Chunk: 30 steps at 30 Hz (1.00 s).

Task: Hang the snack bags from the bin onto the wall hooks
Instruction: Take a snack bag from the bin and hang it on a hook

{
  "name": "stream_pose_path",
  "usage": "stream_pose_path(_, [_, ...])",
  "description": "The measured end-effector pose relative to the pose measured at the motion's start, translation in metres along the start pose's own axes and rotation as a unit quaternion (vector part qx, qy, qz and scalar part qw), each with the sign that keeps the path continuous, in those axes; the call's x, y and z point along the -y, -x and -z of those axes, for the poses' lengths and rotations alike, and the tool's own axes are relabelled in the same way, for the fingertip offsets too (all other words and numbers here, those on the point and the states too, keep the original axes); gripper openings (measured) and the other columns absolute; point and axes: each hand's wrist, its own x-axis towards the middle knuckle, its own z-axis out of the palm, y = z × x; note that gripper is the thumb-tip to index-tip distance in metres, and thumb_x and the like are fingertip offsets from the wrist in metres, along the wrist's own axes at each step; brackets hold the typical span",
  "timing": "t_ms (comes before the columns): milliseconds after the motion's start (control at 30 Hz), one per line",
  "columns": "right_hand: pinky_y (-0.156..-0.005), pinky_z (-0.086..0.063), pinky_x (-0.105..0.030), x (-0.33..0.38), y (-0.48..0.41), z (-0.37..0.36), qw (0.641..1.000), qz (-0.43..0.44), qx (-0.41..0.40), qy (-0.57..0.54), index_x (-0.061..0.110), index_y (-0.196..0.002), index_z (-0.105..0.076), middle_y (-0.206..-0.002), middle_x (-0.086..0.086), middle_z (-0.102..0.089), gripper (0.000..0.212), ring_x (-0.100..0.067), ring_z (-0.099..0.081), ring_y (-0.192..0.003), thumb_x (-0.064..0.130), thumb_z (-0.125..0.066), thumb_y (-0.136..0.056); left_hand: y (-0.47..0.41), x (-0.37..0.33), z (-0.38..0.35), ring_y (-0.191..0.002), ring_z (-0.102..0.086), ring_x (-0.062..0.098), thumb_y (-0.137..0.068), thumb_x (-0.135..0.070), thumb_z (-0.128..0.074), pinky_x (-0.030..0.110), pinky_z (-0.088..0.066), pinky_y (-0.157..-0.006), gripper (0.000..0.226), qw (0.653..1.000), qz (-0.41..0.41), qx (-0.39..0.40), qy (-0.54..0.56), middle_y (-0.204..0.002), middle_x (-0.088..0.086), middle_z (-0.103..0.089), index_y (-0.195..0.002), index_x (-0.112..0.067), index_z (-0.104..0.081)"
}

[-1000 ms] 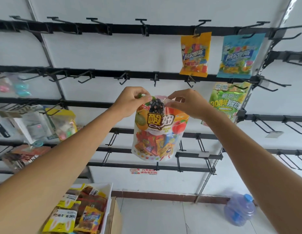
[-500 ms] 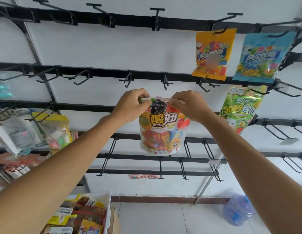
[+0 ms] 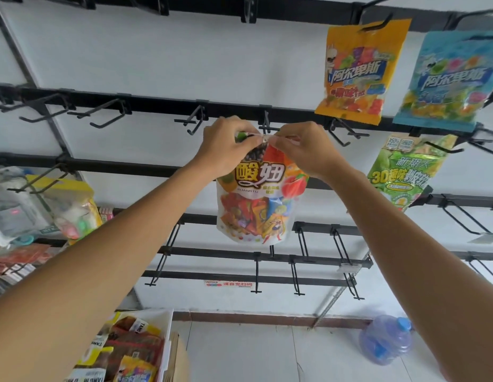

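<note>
Two hands on one white plastic snack bag with fruit print (image 3: 253, 205), big brown characters "酸妞" across the front, small latin line under it hard to read, looks like "SUANNIU". My left hand (image 3: 226, 150) pinches the top-left corner of it, fingers curled tight; my right hand (image 3: 306, 153) pinches the top-right edge, thumb and forefinger closed on the clear seal strip. Bag hangs upright below both hands, its top right at the tip of a black wire wall hook (image 3: 266, 124) on the black metal rail (image 3: 157, 104); my fingers cover the hang hole, so I cannot tell if the hook is through it. Up right, an orange candy bag (image 3: 358, 75) and a blue candy bag (image 3: 449, 78) both read "阿尔卑斯" and hang on hooks; below them a green candy bag (image 3: 399, 175) reads "3D趣味剥皮", rest too small. Bottom left, the white plastic bin (image 3: 168, 334) is cut off by the frame edge, with yellow-and-brown snack packs (image 3: 135, 343) inside, lettering "TANG" partly visible. Small red wall sticker (image 3: 228, 284) unreadable. Blue translucent water jug (image 3: 386, 343) sits on the floor. Bags at far left are blurred.
</note>
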Motion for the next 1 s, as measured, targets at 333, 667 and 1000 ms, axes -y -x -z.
stream_pose_path(333, [-0.054, -0.043, -0.018, -0.010, -0.012, -0.005, 0.999, 0.004, 0.005, -0.045, 0.010, -0.077, -0.063, -0.065, 0.006, -0.061, 0.027, 0.002, -0.056, -0.057, 0.028, -0.057, -0.095, -0.010, 0.009, -0.011, -0.114, -0.047, 0.018, -0.091, -0.036, -0.064, 0.049, -0.035, -0.102, 0.022, 0.999, 0.028, -0.037, 0.008, -0.095, -0.011, -0.058, -0.101, -0.019, -0.073])
stream_pose_path(667, [-0.064, -0.046, -0.014, -0.015, -0.010, -0.007, 0.997, -0.010, 0.017, -0.076, 0.028, -0.066, -0.059, -0.066, 0.013, -0.063, 0.029, 0.001, -0.061, -0.065, 0.027, -0.056, -0.095, -0.012, 0.011, -0.014, -0.112, -0.053, 0.021, -0.090, -0.044, -0.053, 0.056, -0.038, -0.099, 0.016, 1.000, 0.018, 0.000, 0.007, -0.091, -0.016, -0.057, -0.089, -0.032, -0.064])
stream_pose_path(1000, [-0.066, -0.044, -0.025, -0.033, -0.032, -0.028, 0.998, -0.048, -0.039, 0.014, 0.029, -0.079, -0.064, -0.078, 0.011, -0.065, 0.017, -0.012, -0.061, -0.077, 0.036, -0.057, -0.093, -0.019, 0.038, -0.029, -0.110, -0.051, 0.023, -0.093, -0.029, -0.060, 0.033, -0.027, -0.089, 0.022, 0.989, -0.018, -0.081, -0.122, -0.108, -0.001, -0.067, -0.112, -0.021, -0.066])
